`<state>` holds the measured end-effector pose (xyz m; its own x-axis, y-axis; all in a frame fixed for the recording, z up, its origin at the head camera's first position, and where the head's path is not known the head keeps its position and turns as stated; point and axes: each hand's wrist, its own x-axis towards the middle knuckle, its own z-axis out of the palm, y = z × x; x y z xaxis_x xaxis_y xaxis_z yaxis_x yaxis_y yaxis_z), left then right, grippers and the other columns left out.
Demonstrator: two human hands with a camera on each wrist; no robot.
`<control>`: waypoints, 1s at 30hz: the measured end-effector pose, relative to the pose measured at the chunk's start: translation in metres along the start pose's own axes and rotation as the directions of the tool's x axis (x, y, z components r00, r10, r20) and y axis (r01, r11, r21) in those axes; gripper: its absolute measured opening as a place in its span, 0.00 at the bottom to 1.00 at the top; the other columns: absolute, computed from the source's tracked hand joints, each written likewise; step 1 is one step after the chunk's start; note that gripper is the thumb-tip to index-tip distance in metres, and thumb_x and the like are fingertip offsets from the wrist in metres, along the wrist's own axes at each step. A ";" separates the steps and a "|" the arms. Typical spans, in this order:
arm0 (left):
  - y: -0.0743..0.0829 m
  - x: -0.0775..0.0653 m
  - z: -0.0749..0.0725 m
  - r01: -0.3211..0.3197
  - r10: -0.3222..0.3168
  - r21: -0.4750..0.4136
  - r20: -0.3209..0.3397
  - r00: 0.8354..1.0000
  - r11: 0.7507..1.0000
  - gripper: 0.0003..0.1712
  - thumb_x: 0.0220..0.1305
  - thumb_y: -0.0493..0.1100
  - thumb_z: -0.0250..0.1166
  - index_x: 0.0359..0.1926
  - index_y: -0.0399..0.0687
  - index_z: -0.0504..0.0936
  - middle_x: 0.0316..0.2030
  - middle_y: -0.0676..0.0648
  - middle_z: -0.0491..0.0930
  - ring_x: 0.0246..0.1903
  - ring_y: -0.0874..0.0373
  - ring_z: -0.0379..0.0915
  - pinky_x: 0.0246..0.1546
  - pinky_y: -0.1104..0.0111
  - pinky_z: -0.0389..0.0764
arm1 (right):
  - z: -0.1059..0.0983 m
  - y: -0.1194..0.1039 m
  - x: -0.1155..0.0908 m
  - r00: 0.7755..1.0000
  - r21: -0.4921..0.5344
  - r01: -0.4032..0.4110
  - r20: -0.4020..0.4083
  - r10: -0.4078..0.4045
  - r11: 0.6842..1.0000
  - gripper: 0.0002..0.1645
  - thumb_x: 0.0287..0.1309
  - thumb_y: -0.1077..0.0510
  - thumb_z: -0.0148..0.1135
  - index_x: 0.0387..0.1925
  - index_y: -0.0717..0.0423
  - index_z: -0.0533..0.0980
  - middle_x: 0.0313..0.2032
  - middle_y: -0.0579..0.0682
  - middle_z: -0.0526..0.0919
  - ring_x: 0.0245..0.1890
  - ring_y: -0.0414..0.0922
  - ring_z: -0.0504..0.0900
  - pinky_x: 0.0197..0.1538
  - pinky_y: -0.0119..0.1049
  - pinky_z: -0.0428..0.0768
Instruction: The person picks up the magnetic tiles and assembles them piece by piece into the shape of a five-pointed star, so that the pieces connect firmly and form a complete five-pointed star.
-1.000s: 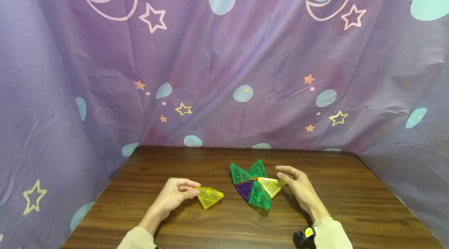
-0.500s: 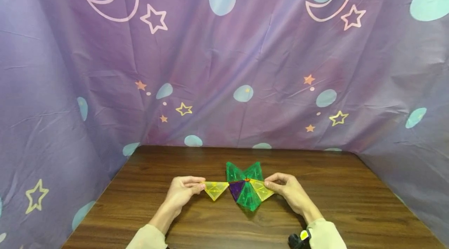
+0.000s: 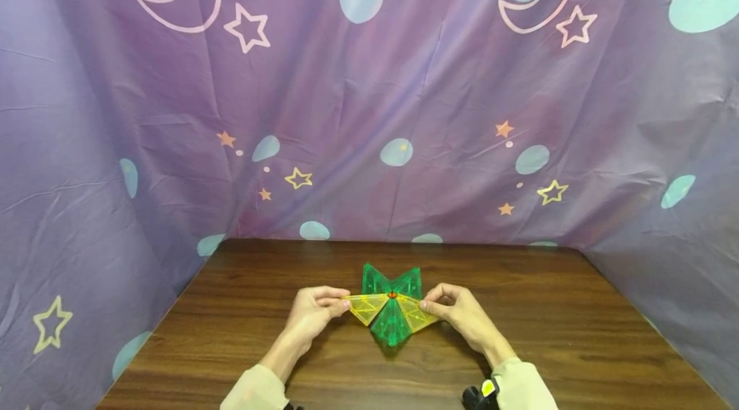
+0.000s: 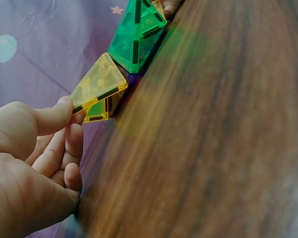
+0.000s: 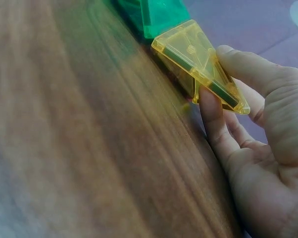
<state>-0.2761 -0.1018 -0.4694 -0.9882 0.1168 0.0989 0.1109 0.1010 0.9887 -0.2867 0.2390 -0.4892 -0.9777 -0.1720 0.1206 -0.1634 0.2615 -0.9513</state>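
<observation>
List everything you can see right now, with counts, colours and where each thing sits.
yellow triangle tiles: two, translucent yellow, left and right sides of the tile cluster, each pinched by a hand
green triangle tiles: three seen, translucent green, two at the back and one in front, mid-table
table: one, dark brown wood
backdrop cloth: one, purple with moons, stars and pale blue dots, behind and at both sides
sleeves: two, cream, bottom edge
left hand: pinches the left yellow tile
right hand: pinches the right yellow tile

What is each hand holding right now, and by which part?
Left hand pinches the left translucent yellow triangular tile by its outer corner; right hand pinches the right translucent yellow triangular tile likewise.
</observation>
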 end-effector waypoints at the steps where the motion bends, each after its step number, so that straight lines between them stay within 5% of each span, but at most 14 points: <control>1: 0.000 0.000 0.000 0.001 -0.001 0.001 -0.002 1.000 1.000 0.18 0.68 0.34 0.79 0.56 0.29 0.89 0.42 0.37 0.93 0.44 0.46 0.91 0.47 0.64 0.86 | 0.000 0.000 0.001 1.000 0.001 0.001 0.000 -0.001 1.000 0.17 0.66 0.55 0.80 0.43 0.65 0.83 0.44 0.54 0.88 0.37 0.42 0.83 0.34 0.32 0.78; 16: 0.003 0.001 -0.004 0.010 -0.011 0.045 0.028 1.000 0.999 0.22 0.68 0.40 0.79 0.58 0.33 0.89 0.43 0.42 0.93 0.44 0.54 0.89 0.52 0.64 0.81 | 0.000 -0.001 0.007 1.000 -0.014 -0.001 -0.014 0.001 1.000 0.16 0.65 0.55 0.81 0.41 0.63 0.83 0.45 0.54 0.87 0.39 0.44 0.83 0.35 0.32 0.77; 22: -0.003 -0.004 -0.004 0.017 -0.020 0.040 0.077 0.997 0.999 0.22 0.72 0.41 0.76 0.61 0.33 0.88 0.48 0.40 0.93 0.44 0.51 0.89 0.56 0.58 0.83 | 0.000 0.004 -0.002 0.999 -0.027 -0.020 -0.033 0.020 0.999 0.17 0.64 0.54 0.82 0.40 0.62 0.83 0.49 0.54 0.87 0.44 0.45 0.82 0.38 0.34 0.78; 30: -0.004 -0.005 -0.001 0.002 -0.006 0.044 0.094 0.996 0.999 0.21 0.79 0.44 0.70 0.63 0.33 0.88 0.51 0.39 0.93 0.41 0.51 0.90 0.67 0.41 0.79 | -0.006 0.007 -0.008 0.999 -0.012 0.007 -0.050 -0.008 1.000 0.15 0.65 0.55 0.81 0.42 0.61 0.84 0.41 0.51 0.87 0.33 0.41 0.78 0.31 0.32 0.73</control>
<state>-0.2716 -0.1037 -0.4737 -0.9745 0.2086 0.0823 0.1139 0.1444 0.9829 -0.2811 0.2474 -0.4951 -0.9817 -0.1265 0.1423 -0.1723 0.2718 -0.9468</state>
